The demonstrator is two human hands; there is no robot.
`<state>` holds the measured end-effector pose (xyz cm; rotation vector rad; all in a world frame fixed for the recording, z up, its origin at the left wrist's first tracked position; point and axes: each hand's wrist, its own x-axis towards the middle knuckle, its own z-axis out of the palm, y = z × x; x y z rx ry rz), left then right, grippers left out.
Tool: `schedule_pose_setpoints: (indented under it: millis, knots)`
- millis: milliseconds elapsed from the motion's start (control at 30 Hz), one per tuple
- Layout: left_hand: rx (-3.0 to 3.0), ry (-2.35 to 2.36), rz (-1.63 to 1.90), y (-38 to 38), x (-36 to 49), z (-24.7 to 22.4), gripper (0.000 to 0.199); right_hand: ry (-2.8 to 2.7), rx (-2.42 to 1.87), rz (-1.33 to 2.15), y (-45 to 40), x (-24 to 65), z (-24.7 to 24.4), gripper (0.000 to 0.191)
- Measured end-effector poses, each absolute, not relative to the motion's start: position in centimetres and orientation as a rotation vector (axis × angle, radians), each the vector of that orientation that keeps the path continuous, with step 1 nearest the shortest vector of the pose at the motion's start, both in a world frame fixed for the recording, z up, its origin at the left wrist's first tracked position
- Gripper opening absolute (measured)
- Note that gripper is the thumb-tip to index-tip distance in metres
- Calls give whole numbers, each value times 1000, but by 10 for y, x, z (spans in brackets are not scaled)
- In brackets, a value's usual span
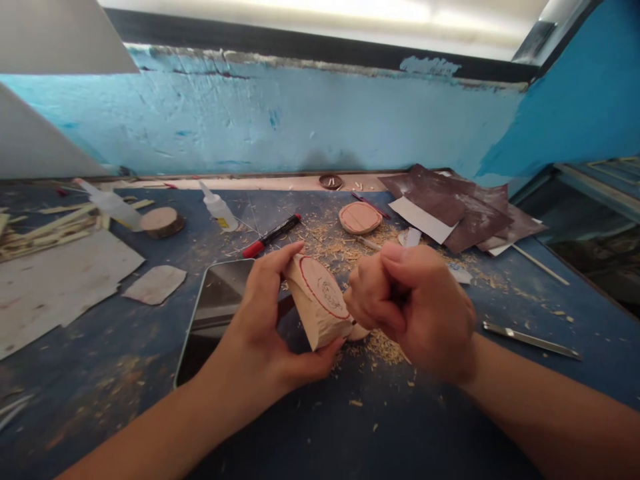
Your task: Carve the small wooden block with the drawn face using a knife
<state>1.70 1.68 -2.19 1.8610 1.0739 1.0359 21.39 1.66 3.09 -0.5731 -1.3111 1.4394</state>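
My left hand [265, 320] grips a pale wooden block [305, 310] between thumb and fingers, tilted above the table. On the block's upper face a red oval outline surrounds a small dark drawing, and its side looks cut into rough facets. Against the block's right edge, my right hand [410, 303] is closed in a fist. Whatever that fist holds is hidden by the fingers. Wood shavings [385, 347] lie heaped under and behind the two hands. A dark tablet [215, 307] rests flat beneath my left wrist.
Behind the hands are a red-capped marker [273, 235], a round wooden disc [360, 217] and brown sandpaper sheets [465, 207]. A cutter knife [533, 340] lies right. Glue bottles [219, 208], a wood slice [162, 222] and thin sheets [70, 287] occupy the left.
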Motion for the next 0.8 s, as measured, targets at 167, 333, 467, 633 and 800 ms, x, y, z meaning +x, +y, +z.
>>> schedule_pose_setpoints:
  millis: [167,333,467,633,800]
  knots:
    - [1931,1091,1058,18,17,-21,101,-1355,-622,1388,14,213,36,53]
    - [1956,1103,1030,17,17,-21,103,-1423,-619,1396,15,212,34,55]
    - [1991,1114,1046,18,18,-22,103,-1499,-622,1366,15,212,37,51]
    - [2006,1106,1036,18,17,-21,104,-1450,-637,1370,14,214,38,54]
    - [1990,1101,1042,17,16,-22,104,-1393,-635,1400,16,215,34,53]
